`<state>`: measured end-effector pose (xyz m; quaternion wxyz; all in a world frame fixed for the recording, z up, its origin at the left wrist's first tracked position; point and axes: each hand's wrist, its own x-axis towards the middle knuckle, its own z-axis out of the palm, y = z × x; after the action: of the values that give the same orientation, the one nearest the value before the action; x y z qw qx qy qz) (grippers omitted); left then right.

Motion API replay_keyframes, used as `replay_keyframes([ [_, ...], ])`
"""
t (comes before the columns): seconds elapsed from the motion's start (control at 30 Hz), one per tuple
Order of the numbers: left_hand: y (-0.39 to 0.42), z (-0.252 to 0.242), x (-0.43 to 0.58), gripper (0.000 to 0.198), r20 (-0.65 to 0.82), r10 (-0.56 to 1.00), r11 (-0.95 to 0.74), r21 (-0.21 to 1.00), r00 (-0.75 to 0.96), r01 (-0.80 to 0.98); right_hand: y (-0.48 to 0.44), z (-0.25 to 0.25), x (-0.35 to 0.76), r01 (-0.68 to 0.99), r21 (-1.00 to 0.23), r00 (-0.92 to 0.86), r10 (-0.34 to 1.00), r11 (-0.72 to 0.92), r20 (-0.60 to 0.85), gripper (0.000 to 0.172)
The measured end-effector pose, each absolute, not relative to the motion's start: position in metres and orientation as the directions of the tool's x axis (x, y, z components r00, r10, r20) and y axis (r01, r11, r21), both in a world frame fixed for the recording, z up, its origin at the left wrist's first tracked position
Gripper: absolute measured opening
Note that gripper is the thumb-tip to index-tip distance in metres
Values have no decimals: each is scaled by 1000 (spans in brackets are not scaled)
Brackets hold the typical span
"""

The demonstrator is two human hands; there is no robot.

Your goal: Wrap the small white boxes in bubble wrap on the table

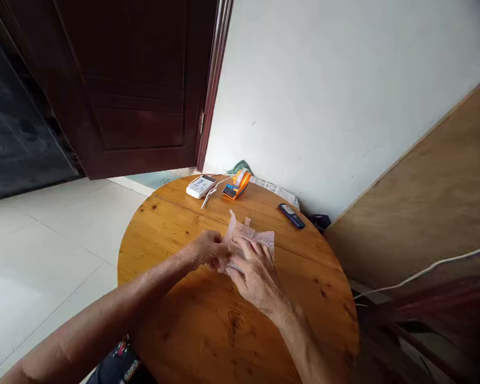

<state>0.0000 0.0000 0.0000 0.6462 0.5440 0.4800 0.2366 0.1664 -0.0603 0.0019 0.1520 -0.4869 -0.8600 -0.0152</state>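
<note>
A crumpled piece of pinkish, see-through bubble wrap [240, 230] lies near the middle of the round wooden table [234, 325]. At its left edge, my left hand [211, 249] is closed with the fingers pinched on the wrap. My right hand [258, 274] rests on top of the wrap, fingers stretched out and slightly apart. Whatever lies inside or under the wrap is hidden by my hands. A small pinkish strip [247, 221] sticks out behind it.
Toward the far edge sit a white device [201, 186] with a white cord [210, 196] and an orange tape dispenser [237, 184]. A dark handheld device [292, 216] lies at the right. Beyond are a dark red door [140, 128] and a white wall [324, 96].
</note>
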Motion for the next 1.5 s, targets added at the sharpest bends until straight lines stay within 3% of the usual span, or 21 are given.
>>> replay_keyframes([
  [0.2,-5,1,7,3,-337,836,271,940,433,209,-73,4,180,833,-236,-410,844,501,345,30],
  [0.43,-12,-1,1,26,-233,832,103,957,504,272,-80,-4,196,786,-492,-185,903,373,388,30],
  [0.6,-17,-7,1,19,-151,859,-16,947,488,322,-77,-8,195,711,-665,-41,957,229,286,30],
  [0.73,-22,-12,0,27,-79,887,-83,942,455,326,-71,-5,194,674,-719,-23,978,168,207,18],
  [0.87,-24,-13,-3,26,-70,879,-68,960,472,270,-61,-10,191,647,-740,-27,975,186,221,19],
  [1.03,-22,-13,-6,26,-90,835,26,992,542,125,-53,-20,189,559,-829,59,997,11,54,20],
  [1.13,-20,-12,-6,28,-98,818,8,987,567,159,-51,-22,189,529,-849,69,997,1,45,20],
  [1.23,-19,-10,-3,20,-59,830,-141,940,555,311,-49,-20,190,538,-843,38,998,18,46,20],
  [1.37,-17,-11,1,14,86,817,-418,770,571,482,-49,-16,193,522,-853,15,1000,1,10,19],
  [1.5,-16,-18,-1,13,320,704,-659,628,635,414,-50,-17,196,459,-886,36,998,-58,-47,19],
])
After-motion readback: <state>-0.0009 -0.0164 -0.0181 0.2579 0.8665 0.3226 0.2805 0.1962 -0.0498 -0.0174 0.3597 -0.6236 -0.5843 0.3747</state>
